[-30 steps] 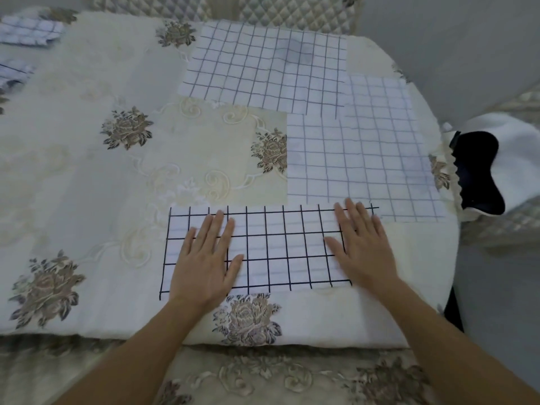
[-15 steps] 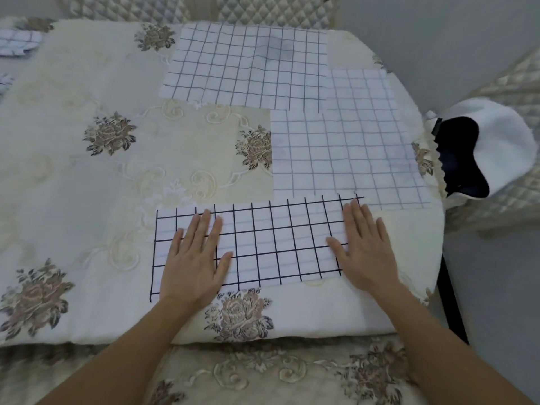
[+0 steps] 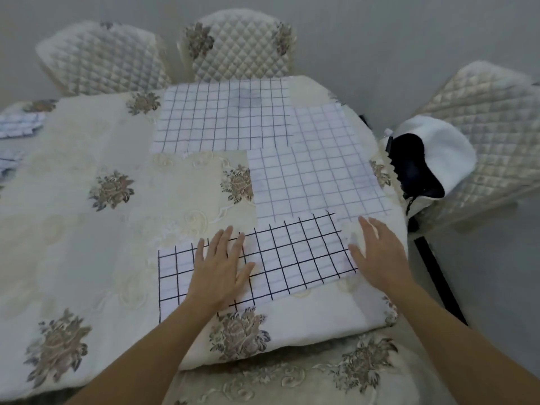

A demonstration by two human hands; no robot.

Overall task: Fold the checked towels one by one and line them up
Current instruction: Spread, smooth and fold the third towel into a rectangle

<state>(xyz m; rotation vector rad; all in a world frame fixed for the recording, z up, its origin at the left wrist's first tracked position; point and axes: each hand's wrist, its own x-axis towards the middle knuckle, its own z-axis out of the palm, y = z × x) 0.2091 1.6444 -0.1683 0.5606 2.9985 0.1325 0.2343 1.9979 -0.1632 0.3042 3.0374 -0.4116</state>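
Three folded checked towels lie on the table. The nearest towel (image 3: 295,255) is white with bold black lines and sits near the front edge. My left hand (image 3: 217,273) rests flat on its left half, fingers straight. My right hand (image 3: 380,255) lies flat at its right edge, fingers spread. A towel with pale blue-grey lines (image 3: 315,171) lies just behind it, touching its far right corner. The third towel (image 3: 222,118), with thin dark lines, lies at the far edge and overlaps the pale one.
The table wears a cream cloth with brown flower prints (image 3: 111,188). Unfolded checked towels (image 3: 20,124) lie at the far left edge. Quilted chairs (image 3: 239,45) stand behind the table, and one at the right (image 3: 493,135) holds a white and black garment (image 3: 429,159).
The view has tilted up and swung, so the chairs now show. My left hand slid toward the towel's middle and my right hand moved out to its right edge.
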